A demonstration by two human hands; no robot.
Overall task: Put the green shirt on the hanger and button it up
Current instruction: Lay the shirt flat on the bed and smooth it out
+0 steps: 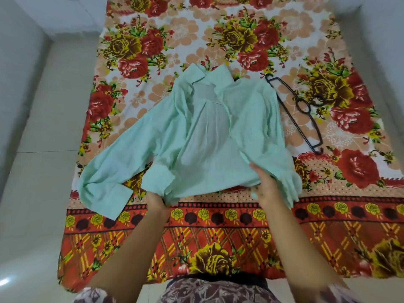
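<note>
A: Where do we have the green shirt (203, 132) right now?

B: Spread front-up on the floral bedsheet (240, 33), collar on the far side from us, hem under our hands. Our left hand (156, 201) is at the hem's left corner, fingers tucked under the cloth, so we cannot tell whether they pinch it or just lift it. Our right hand (265, 184) is at the hem's right side, fingers laid over the fabric with the thumb below; it looks like a loose pinch on the edge.

A: Why hold it by the hem?

B: We judge it's to pull the body flat and keep the front open, so the shoulders are easy to reach. The two front panels lie apart, nothing buttoned yet.

A: And the hanger (295, 110)?

B: Beyond our right hand and further right, lying flat on the sheet, just beside the shirt's right shoulder, not inside it. It seems parked within reach for the next step.

A: Count for us.

B: One shirt, one hanger, two hands, both on the hem. One sleeve trails out past our left hand, its cuff folded; the other bunches beside our right hand.
</note>
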